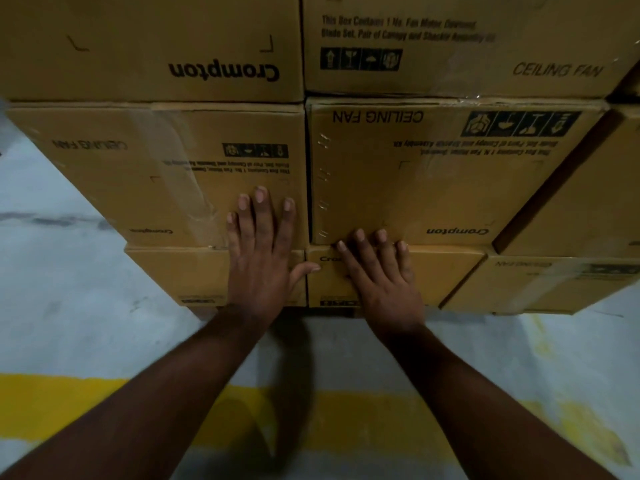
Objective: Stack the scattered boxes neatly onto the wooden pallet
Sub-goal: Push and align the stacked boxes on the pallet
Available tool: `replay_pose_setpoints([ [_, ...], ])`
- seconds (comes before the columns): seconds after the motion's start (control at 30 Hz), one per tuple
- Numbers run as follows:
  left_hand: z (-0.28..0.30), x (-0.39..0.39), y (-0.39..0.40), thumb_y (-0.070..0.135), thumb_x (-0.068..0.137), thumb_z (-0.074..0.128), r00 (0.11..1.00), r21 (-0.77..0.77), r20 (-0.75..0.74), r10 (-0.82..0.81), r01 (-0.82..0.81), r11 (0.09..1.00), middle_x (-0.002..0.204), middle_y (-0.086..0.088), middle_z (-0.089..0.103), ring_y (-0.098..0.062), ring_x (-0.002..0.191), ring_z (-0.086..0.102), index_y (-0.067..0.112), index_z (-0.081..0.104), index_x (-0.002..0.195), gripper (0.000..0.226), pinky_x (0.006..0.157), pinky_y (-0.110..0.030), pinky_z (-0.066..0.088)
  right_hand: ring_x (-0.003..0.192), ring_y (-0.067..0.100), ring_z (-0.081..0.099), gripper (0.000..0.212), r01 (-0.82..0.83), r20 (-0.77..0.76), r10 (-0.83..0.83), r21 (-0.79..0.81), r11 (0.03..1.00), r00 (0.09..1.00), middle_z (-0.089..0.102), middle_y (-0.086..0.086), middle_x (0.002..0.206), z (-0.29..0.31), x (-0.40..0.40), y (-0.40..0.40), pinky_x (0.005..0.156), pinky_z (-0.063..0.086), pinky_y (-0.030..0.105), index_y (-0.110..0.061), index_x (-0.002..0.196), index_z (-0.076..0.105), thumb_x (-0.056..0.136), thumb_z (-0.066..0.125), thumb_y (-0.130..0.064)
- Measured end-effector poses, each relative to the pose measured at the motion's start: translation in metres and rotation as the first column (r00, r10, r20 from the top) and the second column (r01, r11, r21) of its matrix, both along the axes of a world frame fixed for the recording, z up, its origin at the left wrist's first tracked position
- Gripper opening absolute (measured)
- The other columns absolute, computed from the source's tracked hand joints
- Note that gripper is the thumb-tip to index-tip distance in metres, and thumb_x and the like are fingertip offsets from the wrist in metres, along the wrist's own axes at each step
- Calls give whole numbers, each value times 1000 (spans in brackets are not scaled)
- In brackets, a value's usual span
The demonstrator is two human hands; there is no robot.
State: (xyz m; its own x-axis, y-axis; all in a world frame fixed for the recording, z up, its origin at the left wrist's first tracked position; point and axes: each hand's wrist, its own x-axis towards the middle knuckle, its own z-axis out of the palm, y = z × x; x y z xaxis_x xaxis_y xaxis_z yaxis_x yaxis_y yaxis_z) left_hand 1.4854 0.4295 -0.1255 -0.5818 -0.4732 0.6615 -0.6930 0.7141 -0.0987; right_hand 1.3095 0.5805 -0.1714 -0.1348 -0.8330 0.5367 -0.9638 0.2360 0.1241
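**Inspector:** Grey concrete floor [86,306], with a yellow painted line [363,420] crossing it below the stack. What stands on it?

**Assistant:** Brown cardboard boxes in tiers, printed "Crompton" and "CEILING FAN". The pallet itself is not discernible under them.

**Inspector:** Left hand?

**Assistant:** The left hand [258,271] lies flat, fingers straight and spread, across the seam between the middle-left box [138,174] and the bottom-left box [180,275]. Its thumb reaches toward the bottom-centre box [443,271].

**Inspector:** Right hand?

**Assistant:** The right hand [381,278] rests flat on the bottom-centre box, fingers extended, tips touching the lower edge of the middle-right box [433,178]. Neither hand grips anything.

**Inspector:** Alignment?

**Assistant:** The middle boxes sit side by side, a narrow dark gap between them. The middle tier overhangs the bottom tier on the left. Two further boxes rest on top, the top-left box [149,46] beside the top-right box [467,46].
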Motion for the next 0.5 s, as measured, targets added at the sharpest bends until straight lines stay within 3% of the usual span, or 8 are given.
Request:
replay_pose_setpoints([
  [0.13, 0, -1, 0, 81, 79, 61, 1000, -1, 9, -2, 2, 1000, 166, -22, -26, -42, 155, -18, 11, -10, 163, 131, 126, -55, -11, 161, 33, -12, 121, -10, 38, 7, 64, 998, 999, -10, 4, 175, 6, 3, 5, 128, -14, 54, -24, 168, 0, 82, 84, -12],
  [0.27, 3, -4, 16, 67, 82, 72, 998, 70, -37, -58, 60, 996, 168, -25, -17, -45, 156, -11, 7, -3, 164, 126, 127, -53, -9, 161, 31, -10, 98, -75, 106, 65, 86, 993, 992, -9, 3, 176, 25, 5, 21, 129, -5, 53, -23, 168, 3, 97, 70, -23],
  [0.4, 6, -20, 60, 57, 78, 76, 962, 88, 57, -266, 261, 961, 171, -19, -8, -37, 159, -6, 8, 3, 165, 124, 128, -51, -6, 162, 25, -10, 79, -46, 334, 1, 127, 991, 943, -10, 0, 176, 41, 11, 67, 130, 10, 53, -26, 168, -2, 108, 48, -34],
  [0.5, 17, -51, 97, 60, 78, 70, 909, 130, 72, -409, 398, 908, 171, -18, 8, -32, 159, -1, 4, 19, 162, 113, 126, -54, 10, 162, 22, -7, 80, 61, 460, -85, 67, 996, 884, -5, -4, 176, 47, 3, 121, 129, 13, 48, -29, 168, 3, 107, 55, -34],
])
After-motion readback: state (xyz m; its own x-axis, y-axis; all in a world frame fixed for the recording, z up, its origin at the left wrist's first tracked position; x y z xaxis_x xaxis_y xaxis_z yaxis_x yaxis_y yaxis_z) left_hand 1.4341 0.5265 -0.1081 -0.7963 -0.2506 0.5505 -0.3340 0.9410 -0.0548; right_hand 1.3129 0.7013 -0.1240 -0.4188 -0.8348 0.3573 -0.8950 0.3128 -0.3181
